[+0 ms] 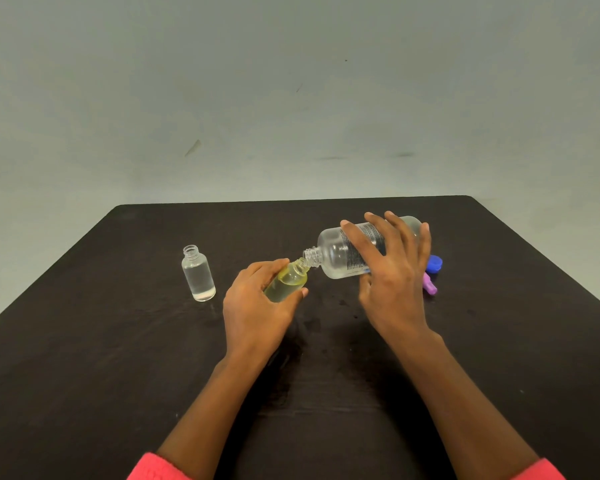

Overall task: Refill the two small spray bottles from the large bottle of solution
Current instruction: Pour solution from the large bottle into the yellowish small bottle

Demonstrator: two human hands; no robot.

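Left hand [257,306]: curled round the small yellow bottle [288,280], thumb on the near side and fingers on the far side; the bottle is off the table and tilted, with its open neck up and to the right.
Right hand [392,278]: fingers spread wide over the top of the large bottle [340,254], thumb underneath, gripping it.
Large bottle: clear and uncapped, tipped almost flat between the two hands, its threaded mouth touching the yellow bottle's neck.
Small yellow bottle contents: pale yellow liquid, level hard to read.
Small clear bottle [199,275]: left of the left hand and apart from it, upright on the table [84,341], open-topped, holding clear liquid.
Blue cap [434,264]: just beyond the right hand, on the table.
Purple piece [430,285]: beside the blue cap, partly hidden by the right hand.
Sleeves [153,467]: pink, at the near frame edge.
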